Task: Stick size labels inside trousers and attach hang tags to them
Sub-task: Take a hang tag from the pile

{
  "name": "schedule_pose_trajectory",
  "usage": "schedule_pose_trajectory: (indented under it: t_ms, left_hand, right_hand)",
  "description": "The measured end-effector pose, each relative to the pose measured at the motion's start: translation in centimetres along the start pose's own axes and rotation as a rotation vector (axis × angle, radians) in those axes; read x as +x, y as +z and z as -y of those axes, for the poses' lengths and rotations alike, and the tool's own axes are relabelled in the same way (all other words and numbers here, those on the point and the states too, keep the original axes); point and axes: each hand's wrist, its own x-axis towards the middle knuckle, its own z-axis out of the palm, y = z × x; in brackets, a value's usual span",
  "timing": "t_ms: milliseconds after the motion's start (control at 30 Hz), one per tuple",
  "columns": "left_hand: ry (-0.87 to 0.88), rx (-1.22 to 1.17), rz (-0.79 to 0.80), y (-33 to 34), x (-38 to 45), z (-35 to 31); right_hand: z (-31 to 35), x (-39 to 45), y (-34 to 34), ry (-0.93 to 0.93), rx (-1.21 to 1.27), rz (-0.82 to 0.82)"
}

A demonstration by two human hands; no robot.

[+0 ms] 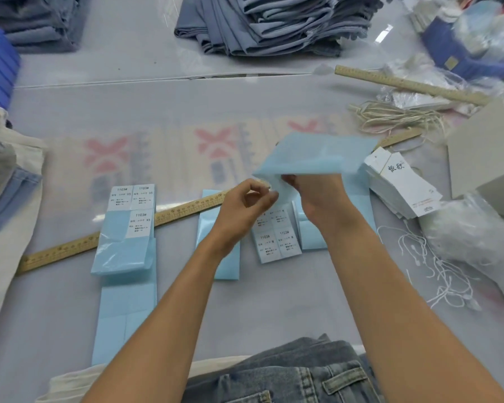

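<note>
My right hand holds a light blue backing sheet lifted above the table, gripped at its lower edge. My left hand pinches at that sheet's lower left corner; whether a label sits between its fingers I cannot tell. Below the hands lies a sheet of white size labels marked M. At the left, a blue strip carries XS labels. A stack of white hang tags lies to the right. Jeans rest at the near table edge.
A wooden ruler lies diagonally under the label strips; another ruler is at the back right. Loose white strings and cord are on the right, beside a grey box. Folded trousers are stacked at the back.
</note>
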Motion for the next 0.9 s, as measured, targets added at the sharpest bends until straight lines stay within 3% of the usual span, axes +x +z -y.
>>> schedule_pose_trajectory:
  t_ms: [100,200,300,467,567,700,900]
  left_hand:
    - [-0.069,-0.116,0.020,-0.3,0.5,0.1]
    - [-0.145,-0.137,0.084,0.1,0.9,0.9]
    - [-0.178,-0.192,-0.030,0.4,1.2,1.4]
    - [-0.167,-0.405,-0.124,0.0,1.4,1.4]
    - [-0.165,-0.467,-0.182,-0.3,1.6,1.5]
    - [-0.176,-0.571,-0.244,-0.7,1.7,1.6]
    - [-0.206,-0.626,-0.249,-0.4,1.2,1.7]
  right_hand:
    - [-0.1,3.4,0.7,0.083,-0.128,-0.103]
    - [-0.7,5.5,1.3,0.182,-0.220,-0.090]
    - [-1.2,6.4,1.7,0.189,-0.285,-0.049]
    - [-1.4,6.3,1.5,0.160,-0.109,-0.022]
    - [-1.6,4.4,0.3,0.024,-0.052,-0.082]
    - [-4.1,-0.7,-1.9,-0.255,-0.347,-0.244]
    - [-8.4,-3.6,-1.3,-0.384,-0.622,-0.142]
